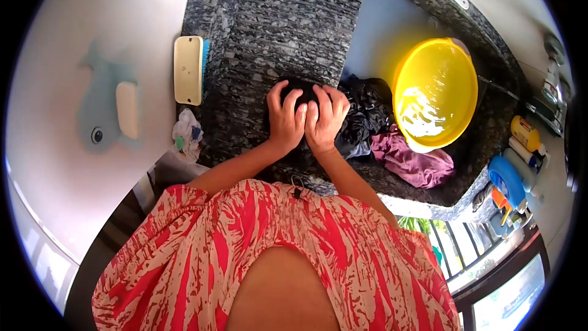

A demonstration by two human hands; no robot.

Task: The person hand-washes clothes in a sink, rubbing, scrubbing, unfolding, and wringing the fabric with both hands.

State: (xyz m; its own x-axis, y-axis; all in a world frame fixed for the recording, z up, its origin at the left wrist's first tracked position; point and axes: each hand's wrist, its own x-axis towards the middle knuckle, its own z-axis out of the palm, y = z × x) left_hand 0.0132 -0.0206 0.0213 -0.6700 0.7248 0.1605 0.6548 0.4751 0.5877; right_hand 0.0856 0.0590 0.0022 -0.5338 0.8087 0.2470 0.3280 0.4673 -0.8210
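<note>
Both hands press side by side on a bunched black cloth [297, 89] at the lower part of the ridged stone washboard [288, 30]. My left hand [286, 116] curls its fingers over the cloth's left side. My right hand [325, 117] grips its right side, the thumbs close together. Just right of my right hand lies a heap of wet black clothes [367, 107], with a maroon cloth [413, 159] beside it. A yellow basin [436, 95] holding water stands right of the heap.
On the left ledge are a cream brush [188, 70] with blue bristles and a crumpled white cloth [187, 135]. A metal faucet [553, 86] is on the right wall. Bottles and a blue container [506, 181] stand at the lower right.
</note>
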